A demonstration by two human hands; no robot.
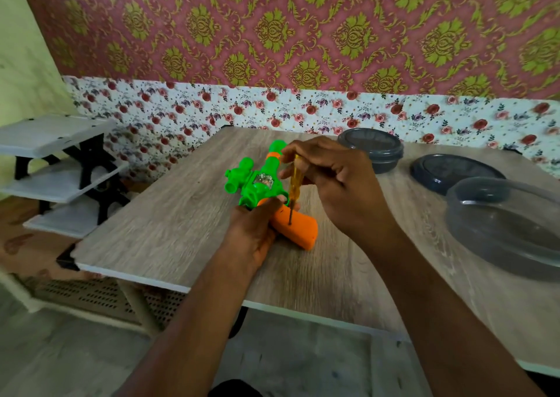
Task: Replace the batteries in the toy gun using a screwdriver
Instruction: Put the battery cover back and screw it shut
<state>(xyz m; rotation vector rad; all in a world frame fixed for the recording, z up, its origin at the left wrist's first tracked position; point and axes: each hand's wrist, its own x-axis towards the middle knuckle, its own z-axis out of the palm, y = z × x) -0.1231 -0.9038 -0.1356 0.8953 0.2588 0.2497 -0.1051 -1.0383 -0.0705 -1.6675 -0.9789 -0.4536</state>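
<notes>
A green and orange toy gun lies on the wooden table, barrel pointing away, orange grip toward me. My left hand grips the gun where the green body meets the orange grip. My right hand pinches the yellow translucent handle of a screwdriver, held nearly upright. Its metal tip sits on the orange grip's upper face. No batteries are in sight.
A lidded grey round container stands behind my right hand. A dark lid and a clear round bowl lie at the right. A white shelf rack stands left of the table, whose front-left edge is near.
</notes>
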